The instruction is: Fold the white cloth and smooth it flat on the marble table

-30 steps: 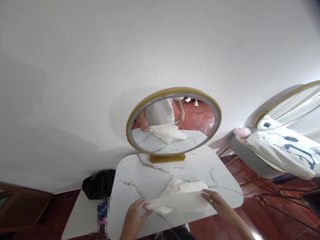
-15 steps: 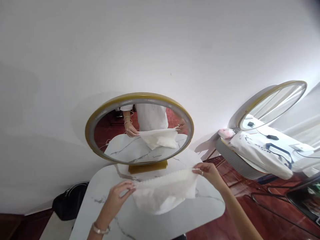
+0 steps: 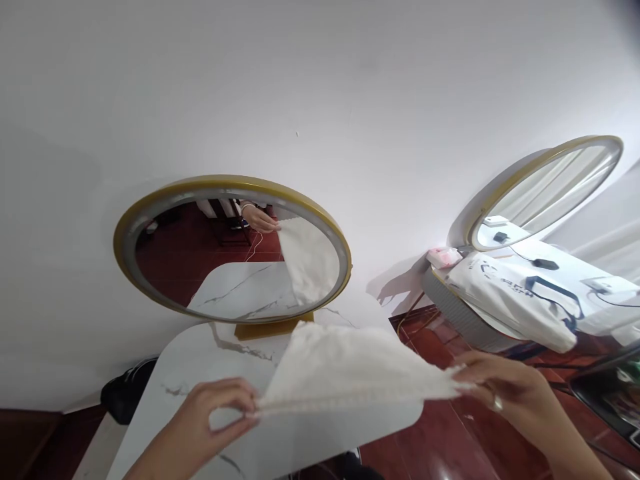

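Observation:
A white cloth (image 3: 345,363) is stretched in the air between my two hands, above the white marble table (image 3: 200,353). My left hand (image 3: 210,413) pinches the cloth's left corner at the lower middle of the view. My right hand (image 3: 505,387), with a ring on one finger, pinches the right corner out past the table's right edge. Behind the cloth stands a round gold-framed mirror (image 3: 230,250) on a gold base. Its glass reflects a hand and the hanging cloth.
A second gold-framed round mirror (image 3: 545,190) stands on another table at the right, with a white printed bag (image 3: 510,300) and a pink pack (image 3: 440,257) on it. A black bag (image 3: 127,393) lies on the dark red floor, left of the marble table.
The cloth came up off the table and is now held stretched, closer to the camera. My hands moved apart and to the right. The view swung rightward, shifting the mirror left.

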A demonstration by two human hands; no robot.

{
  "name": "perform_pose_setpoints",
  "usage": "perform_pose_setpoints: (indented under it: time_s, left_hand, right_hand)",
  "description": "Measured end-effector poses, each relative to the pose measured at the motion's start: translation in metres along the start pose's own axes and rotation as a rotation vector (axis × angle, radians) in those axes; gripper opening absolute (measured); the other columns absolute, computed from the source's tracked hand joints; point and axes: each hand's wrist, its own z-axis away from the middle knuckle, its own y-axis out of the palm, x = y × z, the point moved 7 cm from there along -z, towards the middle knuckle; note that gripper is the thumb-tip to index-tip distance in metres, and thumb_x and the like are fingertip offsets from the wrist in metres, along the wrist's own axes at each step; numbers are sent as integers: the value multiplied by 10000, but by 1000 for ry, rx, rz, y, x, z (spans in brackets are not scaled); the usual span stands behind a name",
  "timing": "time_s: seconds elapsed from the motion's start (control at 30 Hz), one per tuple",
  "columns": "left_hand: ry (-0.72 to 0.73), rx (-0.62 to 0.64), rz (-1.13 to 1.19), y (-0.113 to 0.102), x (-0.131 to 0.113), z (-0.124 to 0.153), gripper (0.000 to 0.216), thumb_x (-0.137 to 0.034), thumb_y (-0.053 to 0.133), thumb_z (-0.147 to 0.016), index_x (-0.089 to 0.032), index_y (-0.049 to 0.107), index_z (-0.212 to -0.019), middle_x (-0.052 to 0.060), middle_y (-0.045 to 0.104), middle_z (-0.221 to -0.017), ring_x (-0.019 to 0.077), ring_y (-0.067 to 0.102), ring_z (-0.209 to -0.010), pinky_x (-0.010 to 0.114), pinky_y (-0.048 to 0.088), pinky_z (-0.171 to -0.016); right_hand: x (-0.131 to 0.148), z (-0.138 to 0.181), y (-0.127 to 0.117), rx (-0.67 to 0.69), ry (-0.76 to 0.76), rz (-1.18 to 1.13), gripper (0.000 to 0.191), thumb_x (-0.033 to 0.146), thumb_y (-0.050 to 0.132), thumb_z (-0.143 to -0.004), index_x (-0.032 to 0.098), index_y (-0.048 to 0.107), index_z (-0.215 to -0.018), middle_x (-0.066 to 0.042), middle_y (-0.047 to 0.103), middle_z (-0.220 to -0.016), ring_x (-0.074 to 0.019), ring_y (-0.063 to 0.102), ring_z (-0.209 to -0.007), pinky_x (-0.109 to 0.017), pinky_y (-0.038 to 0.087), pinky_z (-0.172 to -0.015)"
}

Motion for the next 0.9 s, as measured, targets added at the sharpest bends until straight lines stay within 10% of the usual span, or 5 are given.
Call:
perform_pose_setpoints:
  time_s: [0.27, 0.63, 0.9]
  left_hand:
    - [-92, 46, 47, 19, -16, -27, 188, -417, 620, -797, -269, 672, -693, 6, 699, -740, 156, 584, -579, 240, 512, -555]
    - [-397, -117, 11, 137, 104, -149, 185, -275, 562, -733, -166, 667, -626, 51, 693, -645, 184, 647, -636, 281, 501, -648]
    - [-360, -277, -79, 197, 102, -128, 448, -228, 412, -884, -113, 529, -1301, 178, 466, -1423, 260, 485, -1293, 410, 454, -1022]
  right_hand:
    - [-31, -16, -22, -64, 29, 100, 139, 387, 757, -711, 257, 754, -758, -85, 730, -812, -231, 688, -752, -300, 574, -661]
    - [-190, -142, 58, 124, 177, 295, 251, 430, 585, -744, 191, 654, -712, -36, 676, -642, -172, 608, -609, -275, 457, -618]
    - [-222, -153, 79, -61, 117, 455, 311, 326, 457, -849, 158, 643, -1033, -130, 698, -948, -242, 615, -846, -390, 491, -775]
